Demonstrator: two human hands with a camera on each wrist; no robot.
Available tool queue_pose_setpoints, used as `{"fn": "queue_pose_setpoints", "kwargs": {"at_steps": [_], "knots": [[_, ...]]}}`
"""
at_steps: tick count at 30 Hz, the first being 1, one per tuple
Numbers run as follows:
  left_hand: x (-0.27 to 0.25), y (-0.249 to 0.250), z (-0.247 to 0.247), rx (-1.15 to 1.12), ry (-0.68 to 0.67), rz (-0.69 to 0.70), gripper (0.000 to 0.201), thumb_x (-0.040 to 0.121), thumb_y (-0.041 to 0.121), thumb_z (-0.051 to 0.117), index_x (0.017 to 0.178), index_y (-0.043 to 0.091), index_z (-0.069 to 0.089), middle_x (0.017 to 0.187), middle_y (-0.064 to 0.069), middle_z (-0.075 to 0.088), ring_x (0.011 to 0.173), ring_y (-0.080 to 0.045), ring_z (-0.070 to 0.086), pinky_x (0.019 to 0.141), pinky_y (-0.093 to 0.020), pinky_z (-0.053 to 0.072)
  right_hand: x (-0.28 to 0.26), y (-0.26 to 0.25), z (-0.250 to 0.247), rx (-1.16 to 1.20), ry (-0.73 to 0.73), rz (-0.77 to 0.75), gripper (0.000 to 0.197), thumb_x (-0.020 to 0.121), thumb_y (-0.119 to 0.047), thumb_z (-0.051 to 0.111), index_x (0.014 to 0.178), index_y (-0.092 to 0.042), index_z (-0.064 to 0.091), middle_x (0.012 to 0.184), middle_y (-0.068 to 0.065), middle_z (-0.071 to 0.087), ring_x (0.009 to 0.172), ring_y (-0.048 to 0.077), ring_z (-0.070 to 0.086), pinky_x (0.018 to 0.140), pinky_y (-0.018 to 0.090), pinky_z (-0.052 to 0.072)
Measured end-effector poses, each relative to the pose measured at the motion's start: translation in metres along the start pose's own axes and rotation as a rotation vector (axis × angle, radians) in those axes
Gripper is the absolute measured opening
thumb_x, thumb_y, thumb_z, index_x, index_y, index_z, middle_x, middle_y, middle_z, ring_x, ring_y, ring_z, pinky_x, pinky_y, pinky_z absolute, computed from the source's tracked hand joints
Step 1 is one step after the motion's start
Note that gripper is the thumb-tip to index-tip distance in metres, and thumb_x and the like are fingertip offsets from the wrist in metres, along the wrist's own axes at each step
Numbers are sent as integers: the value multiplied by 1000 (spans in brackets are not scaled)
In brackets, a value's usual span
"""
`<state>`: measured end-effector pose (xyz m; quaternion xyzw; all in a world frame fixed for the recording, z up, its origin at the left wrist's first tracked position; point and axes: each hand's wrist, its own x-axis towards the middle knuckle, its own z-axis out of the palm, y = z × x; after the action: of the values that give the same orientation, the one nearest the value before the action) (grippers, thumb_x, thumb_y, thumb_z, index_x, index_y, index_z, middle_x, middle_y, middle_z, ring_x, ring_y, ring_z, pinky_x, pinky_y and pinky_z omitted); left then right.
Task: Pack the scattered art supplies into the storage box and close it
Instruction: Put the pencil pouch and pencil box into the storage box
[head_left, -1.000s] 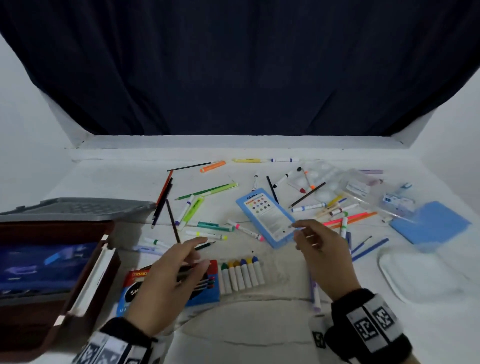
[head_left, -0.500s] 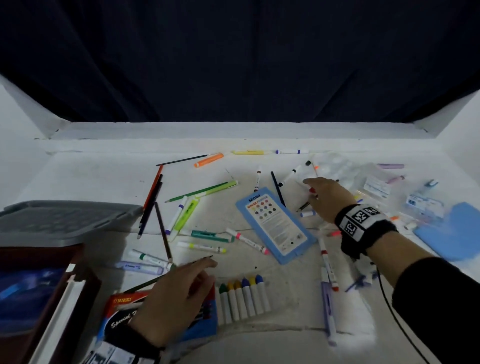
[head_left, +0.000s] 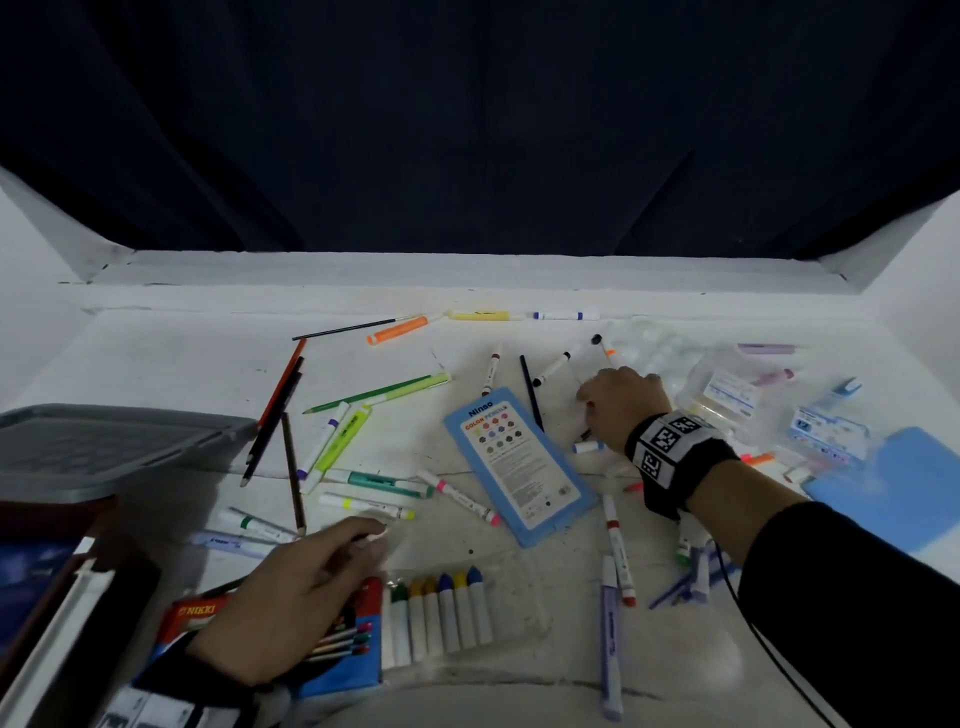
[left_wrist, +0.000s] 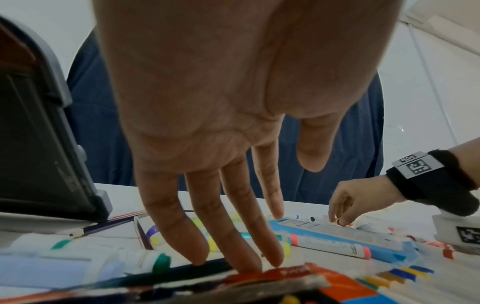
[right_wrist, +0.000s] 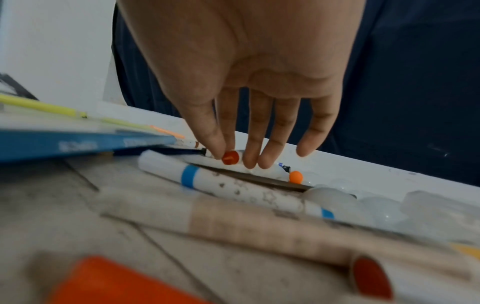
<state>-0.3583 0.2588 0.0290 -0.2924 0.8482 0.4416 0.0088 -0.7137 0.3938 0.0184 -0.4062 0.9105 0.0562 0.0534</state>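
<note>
On the white table (head_left: 156, 358), markers, pencils and packets lie scattered, and the storage box (head_left: 57, 582) sits open at the near left edge with its grey lid (head_left: 104, 441) raised behind it; what lies inside the box is too dim to tell. Nearest the person, the left hand (head_left: 291, 597) rests palm down with its fingers (left_wrist: 244, 230) straight and slightly spread, the tips touching a red and blue pencil packet (head_left: 332, 670) marked NIKKI and a dark pencil (left_wrist: 182, 269) lying along its far edge; it grips nothing. Just beside that packet on the right lies a clear sleeve of crayons (head_left: 441, 613) with green, yellow and blue tips. Farther out, right of centre, the right hand (head_left: 621, 400) reaches down among a cluster of markers, its thumb and first finger closing on the red cap end of a white marker (right_wrist: 230, 157), while the other fingers (right_wrist: 315, 127) hang straight. A white marker with blue bands (right_wrist: 228, 185) lies just in front of that pinch, and an orange-tipped marker (right_wrist: 295, 176) lies beyond it. Between the two hands lies a flat blue colour-pencil case (head_left: 519, 462) marked Ninso. A blue pad (head_left: 904, 483) lies at the far right, with small clear packets (head_left: 727, 395) near it, and a dark curtain (head_left: 467, 130) hangs behind the table.
</note>
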Motion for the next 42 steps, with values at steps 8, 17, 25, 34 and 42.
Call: {"fn": "queue_pose_setpoints", "kwargs": {"at_steps": [8,17,25,34,42], "knots": [[-22,16,18,-9,45,-14,29,95,40,55,124,44,59,93,4,74,84,-12,70,77,-22,55,-51,-11,-10,767,243,-78,19,74,-20,78,81,-27,62,72,-11,65,68,8,63,66,25,55],[-23,-4,30,217,120,79,30,89,46,63,119,46,59,115,26,63,106,2,59,96,-28,49,-120,-57,-1,1098,148,-279,5,89,-19,68,90,-14,67,89,-1,65,78,9,63,66,13,47],[-27,-10,33,400,92,80,60,72,51,76,126,54,50,123,24,52,117,-2,49,102,-30,44,-151,-80,25,884,-185,-388,7,88,-19,67,93,-17,62,79,-6,64,68,8,61,64,17,50],[-24,-11,39,527,99,50,65,72,42,83,130,44,54,126,20,48,120,-9,48,102,-33,45,-148,-88,24,602,-109,-411,4,92,-16,56,94,-16,60,89,1,62,81,15,60,74,26,52],[-22,-10,39,556,98,45,62,75,45,80,130,45,52,125,22,47,119,-6,45,102,-31,44,-143,-92,18,564,-188,-373,21,78,-26,80,94,-17,69,86,-4,58,78,12,59,71,21,50]]}}
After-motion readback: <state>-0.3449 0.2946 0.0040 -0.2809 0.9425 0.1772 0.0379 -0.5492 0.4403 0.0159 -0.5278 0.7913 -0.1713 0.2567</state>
